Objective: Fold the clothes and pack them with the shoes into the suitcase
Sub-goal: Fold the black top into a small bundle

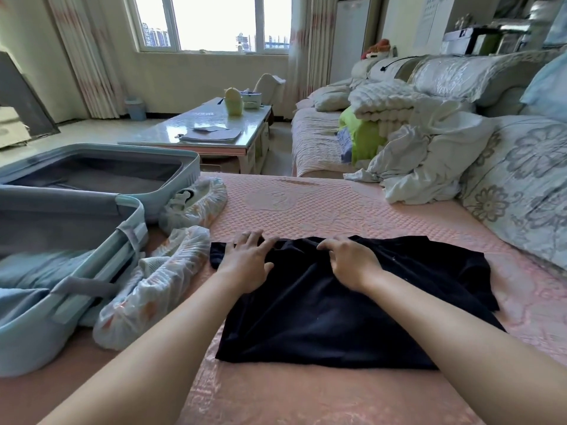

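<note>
A black garment (337,314) lies spread flat on the pink quilted bed cover (322,207). My left hand (248,262) rests palm down on its far left part, fingers spread. My right hand (352,262) presses on its far middle, fingers bent against the cloth. A pale blue suitcase (40,342) lies open at the left, light blue folded cloth (27,271) in its near half. Two shoes in clear plastic covers sit beside it: one near (153,289), one farther (193,207).
A heap of white clothes (429,167) lies at the bed's far right, against floral cushions (527,191). Behind it are folded blankets and green cloth on a sofa (316,139). A glossy coffee table (214,130) stands beyond the bed.
</note>
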A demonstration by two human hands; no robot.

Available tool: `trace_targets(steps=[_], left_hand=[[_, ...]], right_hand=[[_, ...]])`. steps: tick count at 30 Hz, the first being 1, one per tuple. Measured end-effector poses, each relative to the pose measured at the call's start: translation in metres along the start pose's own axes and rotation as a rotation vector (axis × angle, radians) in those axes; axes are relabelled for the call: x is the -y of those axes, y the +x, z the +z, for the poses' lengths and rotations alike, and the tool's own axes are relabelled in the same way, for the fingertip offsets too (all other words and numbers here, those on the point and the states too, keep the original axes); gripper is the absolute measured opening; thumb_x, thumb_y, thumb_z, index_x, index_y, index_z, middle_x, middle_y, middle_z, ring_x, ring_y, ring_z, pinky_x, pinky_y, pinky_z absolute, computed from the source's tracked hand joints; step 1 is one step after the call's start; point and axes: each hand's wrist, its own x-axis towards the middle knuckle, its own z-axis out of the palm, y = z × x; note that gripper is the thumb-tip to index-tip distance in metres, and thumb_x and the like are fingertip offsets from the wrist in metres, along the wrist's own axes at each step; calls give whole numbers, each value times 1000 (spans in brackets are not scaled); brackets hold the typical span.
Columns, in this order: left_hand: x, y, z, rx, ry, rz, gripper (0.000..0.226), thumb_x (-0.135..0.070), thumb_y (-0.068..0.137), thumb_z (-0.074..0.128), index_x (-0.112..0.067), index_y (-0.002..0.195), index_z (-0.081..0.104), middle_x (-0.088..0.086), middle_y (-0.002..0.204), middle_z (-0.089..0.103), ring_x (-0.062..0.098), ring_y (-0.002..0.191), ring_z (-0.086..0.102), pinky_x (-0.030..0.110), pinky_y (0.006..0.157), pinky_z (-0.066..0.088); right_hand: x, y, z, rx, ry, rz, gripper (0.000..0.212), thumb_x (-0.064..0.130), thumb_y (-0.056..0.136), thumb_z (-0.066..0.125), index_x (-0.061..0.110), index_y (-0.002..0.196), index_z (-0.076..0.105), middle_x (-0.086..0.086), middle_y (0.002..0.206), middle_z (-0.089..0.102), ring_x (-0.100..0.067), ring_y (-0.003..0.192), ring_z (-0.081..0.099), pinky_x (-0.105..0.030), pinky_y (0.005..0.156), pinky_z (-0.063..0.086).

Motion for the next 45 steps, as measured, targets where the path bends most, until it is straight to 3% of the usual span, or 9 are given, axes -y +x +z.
trace_targets(steps=[6,12,18,23,27,30,33,36,45], left_hand=[[29,33,2,-124,-257,-63,27,-36,95,59,-23,118,64,3,119,57,27,118,52,39,101,39],[31,43,5,-230,-491,-155,10,-14,97,51,-13,107,53,7,113,52,30,102,56,41,89,44],[26,35,15,-204,-401,-267,47,4,82,55,-18,123,51,9,127,38,32,107,56,36,87,43],[9,23,16,-311,-116,49,54,-15,86,52,-26,138,52,5,152,38,29,137,38,43,108,31],[-1,3,35,167,-64,57,57,-49,104,24,-37,157,8,-4,166,-3,13,152,-7,44,123,2],[-2,-14,33,206,-26,-32,62,-52,103,20,-32,158,-1,-2,166,-11,13,152,-13,45,123,-3],[-9,-35,26,86,40,-169,63,-52,102,28,-23,156,16,10,163,11,27,149,11,44,118,15],[-19,-57,16,-58,67,-300,47,-49,98,41,-16,132,41,9,136,44,27,125,41,40,102,36],[-18,-117,1,-125,-2,-334,34,-5,92,44,-16,124,43,8,106,69,26,97,69,34,70,51]], right_hand=[[-23,43,18,161,-140,145,62,9,98,36,34,154,32,3,157,37,-26,134,50,-36,104,43],[-35,71,21,-15,-79,147,20,24,96,56,24,114,65,-5,125,57,-29,114,59,-36,89,47],[-40,65,31,-166,39,196,33,20,93,64,14,125,56,-11,130,47,-33,112,56,-40,95,47],[-11,40,48,-206,-147,16,46,31,92,59,24,138,56,-12,151,41,-35,138,39,-55,113,27],[3,28,54,237,-90,65,65,55,102,34,35,160,13,-3,169,-3,-19,155,-7,-51,123,-6],[2,20,46,266,-116,52,69,58,101,32,35,160,5,-5,168,-10,-18,154,-14,-48,123,-10],[5,5,40,193,-157,27,66,54,103,33,33,161,8,-5,168,-10,-20,154,-14,-47,123,-11],[13,-17,38,177,-122,-17,63,50,104,35,33,160,14,-4,169,-7,-19,155,-11,-45,124,-8],[69,-78,50,232,-19,-169,58,48,105,34,37,159,16,-1,169,-6,-14,155,-8,-40,125,-6]])
